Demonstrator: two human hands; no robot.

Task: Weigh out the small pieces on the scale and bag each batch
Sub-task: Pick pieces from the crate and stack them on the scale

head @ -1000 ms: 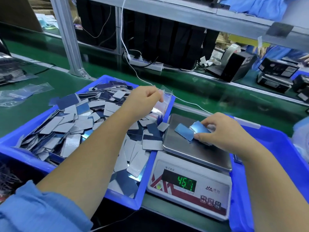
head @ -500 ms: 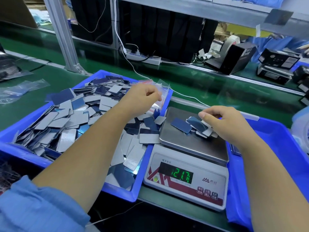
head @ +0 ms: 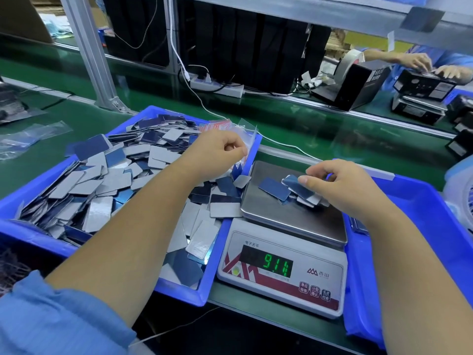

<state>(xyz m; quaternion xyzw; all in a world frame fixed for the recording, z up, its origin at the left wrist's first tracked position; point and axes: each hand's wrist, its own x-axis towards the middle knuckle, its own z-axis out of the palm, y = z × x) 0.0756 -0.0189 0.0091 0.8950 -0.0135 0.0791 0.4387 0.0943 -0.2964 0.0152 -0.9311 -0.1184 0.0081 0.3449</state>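
A white digital scale [head: 281, 275] with a steel pan [head: 289, 216] stands between two blue bins; its green display reads about 91. My right hand [head: 340, 185] pinches a small stack of blue and silver pieces [head: 298, 187] just above the pan's far right part. One blue piece [head: 273, 188] lies on the pan beside them. My left hand [head: 217, 152] grips a clear zip bag [head: 247, 135] with a red strip over the far right corner of the left blue bin [head: 28, 238], which is heaped with several such pieces [head: 102, 180].
A second blue bin [head: 419, 201] sits right of the scale. Clear bags [head: 28, 138] lie on the green belt at far left. A metal post [head: 89, 52], a power strip [head: 217, 88] with cables and black boxes [head: 350, 83] stand behind. Another person's hands work at far right.
My right hand has gathered the pieces and lifted them off the pan; the display changed from 45.7 to 21.7 to about 91. My left hand keeps holding the bag.
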